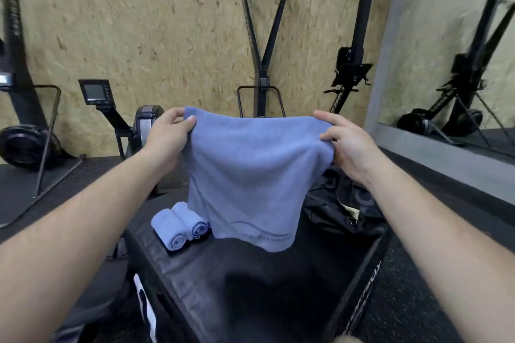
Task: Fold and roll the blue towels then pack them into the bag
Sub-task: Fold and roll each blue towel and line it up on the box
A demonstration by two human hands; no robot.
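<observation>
A blue towel (250, 175) hangs spread in the air above a black padded box (250, 281). My left hand (167, 133) pinches its upper left corner between thumb and fingers. My right hand (345, 142) grips the upper right corner. The towel's lower edge with a faint logo dangles just above the box top. Two rolled blue towels (179, 225) lie side by side on the box at the left. A black bag (340, 206) sits on the box at the right, partly hidden behind the hanging towel and my right arm.
Rowing machines (30, 131) stand on the dark rubber floor at the left. A ski trainer (262, 78) leans on the chipboard wall behind. A mirror (451, 64) fills the right wall. The box drops off at its front and side edges.
</observation>
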